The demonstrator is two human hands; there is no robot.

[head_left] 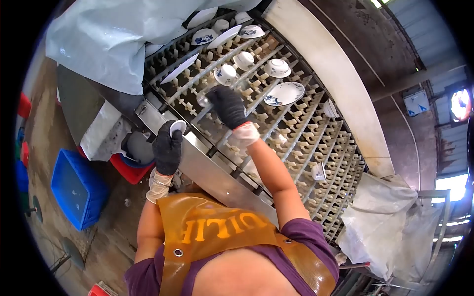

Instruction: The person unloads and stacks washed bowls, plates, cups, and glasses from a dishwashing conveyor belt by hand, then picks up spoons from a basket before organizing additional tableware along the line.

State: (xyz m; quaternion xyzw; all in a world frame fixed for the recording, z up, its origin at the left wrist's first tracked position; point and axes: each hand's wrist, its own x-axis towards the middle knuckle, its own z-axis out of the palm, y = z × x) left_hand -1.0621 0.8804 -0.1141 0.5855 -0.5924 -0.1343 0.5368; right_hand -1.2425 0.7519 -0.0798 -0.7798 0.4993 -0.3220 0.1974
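My left hand (168, 148), in a black glove, is closed on a small white cup (177, 128) beside the metal edge of a rack conveyor (202, 163). Over the pegged rows, my right hand (228, 106), also gloved in black, has its fingers curled near a small clear glass (203, 100); whether they touch it cannot be made out. Just beyond it, white bowls with blue patterns (225, 74) sit upside down on the pegs. An oval patterned plate (284, 93) lies to the right of them.
Grey plastic sheeting (103, 44) hangs over the conveyor's far left end. On the floor at left stand a blue bin (79, 190) and a red basin (131, 170). Another plastic sheet (377, 217) hangs at the right end, and a metal side panel (335, 74) borders the far side.
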